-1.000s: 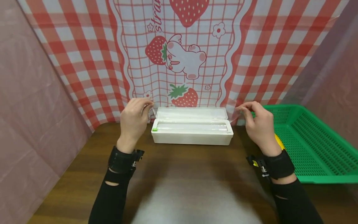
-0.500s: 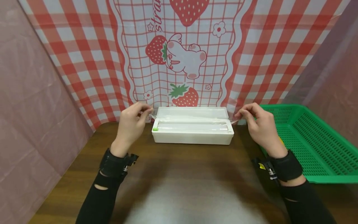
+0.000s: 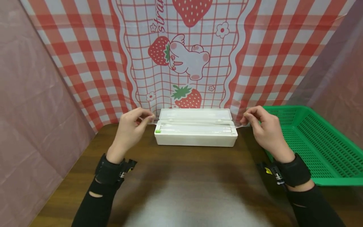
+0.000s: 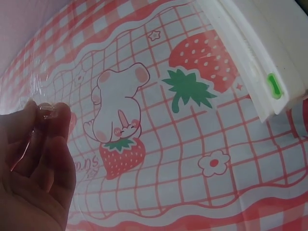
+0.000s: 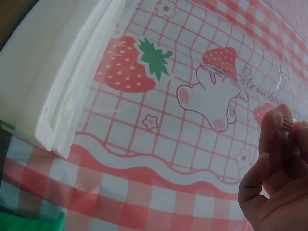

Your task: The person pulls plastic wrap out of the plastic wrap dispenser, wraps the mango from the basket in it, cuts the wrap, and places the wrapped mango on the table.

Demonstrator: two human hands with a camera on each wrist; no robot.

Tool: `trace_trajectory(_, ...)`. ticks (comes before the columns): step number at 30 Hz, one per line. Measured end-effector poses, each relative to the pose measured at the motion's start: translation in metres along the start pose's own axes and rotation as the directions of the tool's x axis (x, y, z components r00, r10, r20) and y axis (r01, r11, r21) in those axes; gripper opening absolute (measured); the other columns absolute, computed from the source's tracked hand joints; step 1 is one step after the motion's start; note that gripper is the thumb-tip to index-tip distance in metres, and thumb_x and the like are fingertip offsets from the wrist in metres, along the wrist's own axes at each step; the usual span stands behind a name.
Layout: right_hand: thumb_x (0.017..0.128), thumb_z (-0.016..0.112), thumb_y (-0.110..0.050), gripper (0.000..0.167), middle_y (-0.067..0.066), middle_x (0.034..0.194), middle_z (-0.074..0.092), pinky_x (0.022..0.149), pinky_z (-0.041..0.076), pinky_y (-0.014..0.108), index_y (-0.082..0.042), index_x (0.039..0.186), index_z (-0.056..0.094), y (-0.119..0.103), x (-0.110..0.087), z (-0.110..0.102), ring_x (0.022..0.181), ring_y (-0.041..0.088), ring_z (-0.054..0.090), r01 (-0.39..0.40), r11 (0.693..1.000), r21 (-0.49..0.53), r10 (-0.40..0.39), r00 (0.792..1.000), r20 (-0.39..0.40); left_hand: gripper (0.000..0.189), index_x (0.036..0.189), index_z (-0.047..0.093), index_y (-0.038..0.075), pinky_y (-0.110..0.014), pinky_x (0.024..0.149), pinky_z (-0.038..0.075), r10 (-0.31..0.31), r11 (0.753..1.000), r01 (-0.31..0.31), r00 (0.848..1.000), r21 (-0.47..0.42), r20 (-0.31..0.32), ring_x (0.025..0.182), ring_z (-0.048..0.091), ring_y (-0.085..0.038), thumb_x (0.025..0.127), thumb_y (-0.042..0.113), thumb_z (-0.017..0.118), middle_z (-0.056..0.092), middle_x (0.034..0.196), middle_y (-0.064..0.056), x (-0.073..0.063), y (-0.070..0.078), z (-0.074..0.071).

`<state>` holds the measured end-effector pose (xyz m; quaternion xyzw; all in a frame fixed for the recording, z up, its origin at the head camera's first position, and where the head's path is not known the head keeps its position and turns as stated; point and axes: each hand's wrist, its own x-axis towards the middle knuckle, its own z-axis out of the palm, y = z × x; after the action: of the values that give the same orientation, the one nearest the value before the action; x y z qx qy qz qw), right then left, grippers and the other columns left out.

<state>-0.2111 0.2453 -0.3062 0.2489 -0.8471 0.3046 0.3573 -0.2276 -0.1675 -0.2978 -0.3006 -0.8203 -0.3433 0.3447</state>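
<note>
"Left hand [image 3: 130,130], right hand [image 3: 265,130]?"
"Fingers of each closed to a pinch on clear film [image 3: 241,126]."
"White box [image 3: 195,140]?"
"On the desk [image 3: 193,176], between the two sets of fingers, lid [image 3: 195,114] raised."

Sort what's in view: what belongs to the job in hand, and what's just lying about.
Likely part of the job:
clear film, pinched at either end by the left-hand grip and right-hand grip
white box, its lid open

Seemingly just about:
green basket, off to the right
strawberry-print cloth, behind the white box
</note>
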Motion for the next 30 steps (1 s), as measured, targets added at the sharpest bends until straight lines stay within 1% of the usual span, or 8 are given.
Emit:
trace_trajectory(3, 0.096, 0.060, 0.002, 0.006, 0.002, 0.081, 0.063, 0.065, 0.042, 0.016, -0.002, 0.100, 0.058, -0.001, -0.003, 0.000, 0.071, 0.010, 0.057, -0.001, 1.000, -0.002, 0.001, 1.000, 0.027, 0.004, 0.095, 0.073, 0.008, -0.027, 0.062, 0.050, -0.012, 1.000, 0.012, 0.998, 0.006, 0.054, 0.072, 0.061, -0.010, 0.091, 0.009, 0.073, 0.070, 0.088, -0.001, -0.006, 0.001, -0.004)
trace_trajectory(8, 0.094, 0.062, 0.006, 0.010, 0.000, 0.080, 0.063, 0.064, 0.041, 0.017, -0.001, 0.099, 0.059, -0.003, -0.008, -0.001, 0.070, 0.010, 0.058, 0.033, 0.999, 0.014, -0.034, 0.998, 0.055, 0.006, 0.095, 0.074, 0.010, -0.026, 0.061, 0.050, -0.011, 0.999, 0.007, 0.992, 0.031, 0.126, 0.069, 0.058, -0.006, 0.089, 0.011, 0.076, 0.069, 0.086, 0.003, -0.015, 0.003, -0.011)
trace_trajectory(14, 0.089, 0.066, 0.010, 0.017, -0.003, 0.081, 0.064, 0.065, 0.042, 0.018, -0.004, 0.098, 0.059, -0.008, -0.019, -0.005, 0.072, 0.007, 0.058, 0.042, 0.999, 0.006, -0.042, 0.995, 0.095, 0.009, 0.092, 0.075, 0.013, -0.027, 0.060, 0.052, 0.032, 0.998, -0.041, 0.982, 0.041, 0.186, 0.068, 0.058, -0.003, 0.084, 0.011, 0.081, 0.069, 0.082, 0.007, -0.026, 0.006, -0.018)
trace_trajectory(19, 0.087, 0.067, 0.011, 0.022, -0.006, 0.082, 0.064, 0.060, 0.038, 0.017, -0.006, 0.098, 0.059, -0.010, -0.031, -0.008, 0.070, 0.004, 0.055, 0.071, 0.998, 0.003, -0.070, 0.987, 0.142, 0.009, 0.090, 0.077, 0.015, -0.030, 0.059, 0.052, 0.053, 0.997, -0.067, 0.965, 0.046, 0.257, 0.066, 0.057, -0.002, 0.083, 0.014, 0.082, 0.070, 0.081, 0.009, -0.037, 0.007, -0.020)
trace_trajectory(21, 0.085, 0.068, 0.012, 0.025, -0.006, 0.082, 0.064, 0.059, 0.037, 0.017, -0.007, 0.098, 0.059, -0.010, -0.036, -0.008, 0.068, 0.004, 0.053, 0.083, 0.996, 0.020, -0.085, 0.983, 0.161, 0.009, 0.091, 0.077, 0.016, -0.030, 0.060, 0.054, 0.046, 0.998, -0.056, 0.952, 0.025, 0.303, 0.067, 0.059, -0.001, 0.083, 0.013, 0.082, 0.071, 0.082, 0.010, -0.041, 0.009, -0.021)
trace_trajectory(23, 0.084, 0.069, 0.013, 0.027, -0.006, 0.082, 0.063, 0.059, 0.039, 0.016, -0.008, 0.098, 0.059, -0.010, -0.040, -0.007, 0.068, 0.004, 0.053, 0.088, 0.995, 0.040, -0.094, 0.979, 0.183, 0.010, 0.091, 0.077, 0.016, -0.029, 0.062, 0.055, 0.039, 0.999, -0.042, 0.932, -0.001, 0.360, 0.070, 0.061, 0.001, 0.083, 0.012, 0.082, 0.071, 0.083, 0.010, -0.044, 0.009, -0.022)
trace_trajectory(26, 0.083, 0.069, 0.013, 0.029, -0.007, 0.082, 0.063, 0.059, 0.041, 0.015, -0.010, 0.097, 0.060, -0.010, -0.048, -0.005, 0.068, 0.004, 0.051, 0.081, 0.994, 0.072, -0.095, 0.970, 0.224, 0.009, 0.090, 0.077, 0.017, -0.027, 0.061, 0.054, 0.047, 0.999, -0.039, 0.893, -0.026, 0.447, 0.069, 0.060, 0.002, 0.084, 0.012, 0.081, 0.071, 0.083, 0.011, -0.049, 0.008, -0.023)
trace_trajectory(30, 0.086, 0.069, 0.010, 0.027, -0.012, 0.081, 0.060, 0.057, 0.041, 0.015, -0.013, 0.097, 0.060, -0.008, -0.057, -0.001, 0.065, 0.002, 0.050, 0.073, 0.993, 0.096, -0.097, 0.956, 0.278, 0.006, 0.090, 0.077, 0.018, -0.023, 0.058, 0.049, 0.080, 0.997, -0.064, 0.832, -0.048, 0.549, 0.065, 0.056, 0.002, 0.086, 0.014, 0.080, 0.069, 0.082, 0.012, -0.053, 0.004, -0.023)
